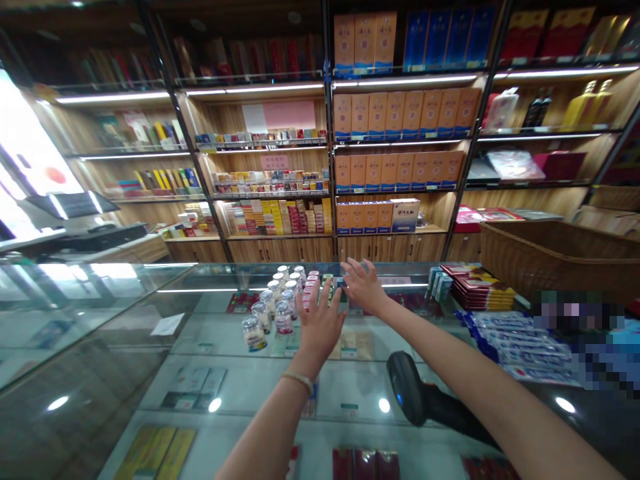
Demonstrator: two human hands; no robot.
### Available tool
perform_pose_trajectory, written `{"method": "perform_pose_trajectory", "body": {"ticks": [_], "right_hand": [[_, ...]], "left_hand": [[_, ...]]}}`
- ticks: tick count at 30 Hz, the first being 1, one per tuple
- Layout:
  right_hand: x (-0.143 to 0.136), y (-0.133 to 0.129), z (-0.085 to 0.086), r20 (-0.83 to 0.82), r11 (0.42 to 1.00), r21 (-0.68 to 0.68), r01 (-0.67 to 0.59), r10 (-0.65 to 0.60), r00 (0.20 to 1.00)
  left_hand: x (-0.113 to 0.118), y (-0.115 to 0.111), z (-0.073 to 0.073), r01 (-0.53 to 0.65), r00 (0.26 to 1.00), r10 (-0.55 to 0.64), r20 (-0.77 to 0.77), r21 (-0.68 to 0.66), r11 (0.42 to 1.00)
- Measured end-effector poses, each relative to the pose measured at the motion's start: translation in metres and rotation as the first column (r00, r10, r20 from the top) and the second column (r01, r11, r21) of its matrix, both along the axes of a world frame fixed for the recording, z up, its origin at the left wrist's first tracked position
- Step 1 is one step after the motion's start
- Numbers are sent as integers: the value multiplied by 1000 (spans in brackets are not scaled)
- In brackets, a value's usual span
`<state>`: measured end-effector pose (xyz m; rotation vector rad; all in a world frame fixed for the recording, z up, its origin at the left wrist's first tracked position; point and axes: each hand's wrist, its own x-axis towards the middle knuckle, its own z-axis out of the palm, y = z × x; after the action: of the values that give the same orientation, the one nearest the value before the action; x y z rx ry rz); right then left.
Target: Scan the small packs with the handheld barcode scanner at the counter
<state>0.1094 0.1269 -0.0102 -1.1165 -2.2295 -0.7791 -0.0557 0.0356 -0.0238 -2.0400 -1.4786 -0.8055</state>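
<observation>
My left hand [320, 327] reaches forward over the glass counter, its fingers spread, with a bracelet on the wrist. Beyond its fingertips are short rows of small pink packs [311, 280] and green packs [327, 278], partly hidden by the hand. Just left of it stand two rows of small clear jars [283, 315] with pale lids. Slightly farther out, my right hand [364, 288] has its fingers apart, close to the green packs. No object shows in either hand. A black barcode scanner [406, 387] lies on the counter beneath my right forearm.
To the right are blue-and-white packets [520, 337], red-and-yellow packs [480, 287] and a wicker basket [560, 250]. A paper slip [169, 325] lies on the left glass. Behind the counter rise shelves of boxes [400, 113]. A monitor [73, 205] stands far left.
</observation>
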Motion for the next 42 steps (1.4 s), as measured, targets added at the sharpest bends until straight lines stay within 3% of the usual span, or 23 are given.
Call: {"method": "perform_pose_trajectory", "body": {"ticks": [9,21,42], "right_hand": [[-4,7,0,-7,1000,7,-8,8,1000],[4,-5,6,-6,999,-26,19,-19,1000],[50,-69,16,-52,989,-66,129,-133,990]], "left_hand": [[0,0,-1,-1,1000,2,-18,11,1000],[0,-1,1,8,1000,-8,-12,7,1000],[8,-13,17,61,998,-62,24,43,997]]}}
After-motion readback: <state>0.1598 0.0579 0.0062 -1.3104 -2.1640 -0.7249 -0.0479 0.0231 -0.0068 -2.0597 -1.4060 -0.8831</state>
